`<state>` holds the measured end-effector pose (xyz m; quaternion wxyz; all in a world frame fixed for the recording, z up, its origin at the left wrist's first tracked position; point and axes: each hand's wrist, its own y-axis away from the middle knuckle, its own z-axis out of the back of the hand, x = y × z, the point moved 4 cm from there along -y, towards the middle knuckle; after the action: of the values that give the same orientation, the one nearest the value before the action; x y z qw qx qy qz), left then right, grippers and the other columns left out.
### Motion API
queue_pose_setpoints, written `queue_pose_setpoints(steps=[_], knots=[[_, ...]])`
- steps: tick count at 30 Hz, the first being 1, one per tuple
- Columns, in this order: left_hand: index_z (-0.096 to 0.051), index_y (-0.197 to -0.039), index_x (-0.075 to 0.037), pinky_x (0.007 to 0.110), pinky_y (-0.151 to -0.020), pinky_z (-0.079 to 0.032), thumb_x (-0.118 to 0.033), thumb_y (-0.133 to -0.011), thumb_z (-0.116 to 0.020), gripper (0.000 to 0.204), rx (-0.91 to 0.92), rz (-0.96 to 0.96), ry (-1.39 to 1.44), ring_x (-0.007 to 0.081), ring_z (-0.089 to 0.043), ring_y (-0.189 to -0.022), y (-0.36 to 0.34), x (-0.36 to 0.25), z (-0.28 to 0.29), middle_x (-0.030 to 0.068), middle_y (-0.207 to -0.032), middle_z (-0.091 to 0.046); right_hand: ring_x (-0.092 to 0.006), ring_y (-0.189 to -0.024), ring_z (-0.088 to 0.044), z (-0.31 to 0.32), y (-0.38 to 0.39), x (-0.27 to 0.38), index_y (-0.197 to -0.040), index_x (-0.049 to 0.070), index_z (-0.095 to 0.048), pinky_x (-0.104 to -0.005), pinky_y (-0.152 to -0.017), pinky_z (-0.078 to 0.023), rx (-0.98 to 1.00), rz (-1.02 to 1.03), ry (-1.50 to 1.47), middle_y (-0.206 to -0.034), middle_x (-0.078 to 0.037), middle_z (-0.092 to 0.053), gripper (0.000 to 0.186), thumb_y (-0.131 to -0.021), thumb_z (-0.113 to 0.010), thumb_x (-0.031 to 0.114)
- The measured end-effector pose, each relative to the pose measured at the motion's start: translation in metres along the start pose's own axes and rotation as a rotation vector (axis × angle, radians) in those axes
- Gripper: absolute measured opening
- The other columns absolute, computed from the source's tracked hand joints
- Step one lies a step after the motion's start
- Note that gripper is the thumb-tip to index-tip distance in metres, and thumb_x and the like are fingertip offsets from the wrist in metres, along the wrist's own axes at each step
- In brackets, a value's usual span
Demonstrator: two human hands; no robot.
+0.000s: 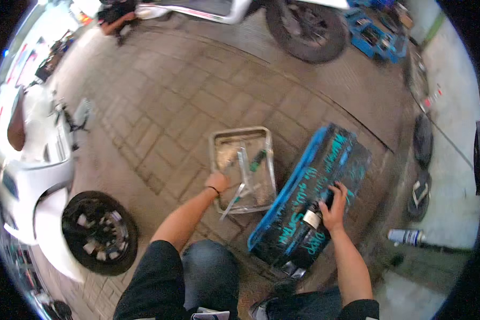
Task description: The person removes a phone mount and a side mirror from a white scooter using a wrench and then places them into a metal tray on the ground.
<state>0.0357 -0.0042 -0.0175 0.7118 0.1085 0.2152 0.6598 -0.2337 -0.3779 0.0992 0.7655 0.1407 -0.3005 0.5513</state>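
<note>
My left hand (217,182) is closed on the left rim of a shallow rectangular metal tray (268,140) on the floor. Inside the tray lie a green-handled tool (258,160) and several long metal tools (243,162), one of them sticking out over the near rim. To the right stands a black toolbox (352,160) with blue edging and green handwriting. Over its top, my right hand (333,210) curls its thumb and fingers around a dark cylindrical piece with a white label (312,219); the fingers partly cover this piece.
A white scooter (53,165) with a dark wheel (98,233) stands at left, another scooter's wheel (309,32) at the far side. A blue tool case (376,40) lies open at far right. Along the right wall are a spray can (405,236) and sandals (420,194). Another person (116,16) crouches far left.
</note>
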Motion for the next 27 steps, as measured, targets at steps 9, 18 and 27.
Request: queue_pose_setpoints(steps=[9,18,27], knots=[[-0.056,-0.113,-0.008,0.049,-0.071,-0.052,-0.011,-0.084,-0.055,0.03,0.581,-0.518,0.028,0.0387,-0.065,-0.083,0.35,-0.019,0.299,0.0199,-0.089,-0.067,-0.0406,-0.144,-0.023,0.179,0.009,0.315,-0.143,0.002,-0.037,-0.0527,-0.119,-0.013,0.639,0.18,0.017,-0.152,-0.024,-0.029,0.09,-0.077,-0.072,0.052],[-0.055,-0.12,-0.007,0.046,-0.084,-0.047,-0.017,-0.078,-0.065,0.044,0.135,-0.777,0.203,0.0347,-0.058,-0.101,0.6,0.049,0.577,0.0139,-0.106,-0.059,-0.0346,-0.095,-0.067,0.233,0.148,0.612,-0.117,0.007,-0.062,-0.0488,-0.077,-0.051,1.146,0.177,-0.309,-0.102,-0.023,-0.068,0.037,-0.095,-0.058,0.036],[-0.062,-0.105,-0.005,0.045,-0.09,-0.042,-0.014,-0.081,-0.07,0.027,-1.219,-0.019,0.237,0.0375,-0.055,-0.101,0.569,0.384,0.931,0.0153,-0.105,-0.061,-0.0363,-0.089,-0.063,0.229,-0.024,0.765,-0.116,0.002,-0.063,-0.0438,-0.074,-0.049,0.958,0.183,0.16,-0.101,-0.022,-0.067,0.037,-0.096,-0.057,0.033]])
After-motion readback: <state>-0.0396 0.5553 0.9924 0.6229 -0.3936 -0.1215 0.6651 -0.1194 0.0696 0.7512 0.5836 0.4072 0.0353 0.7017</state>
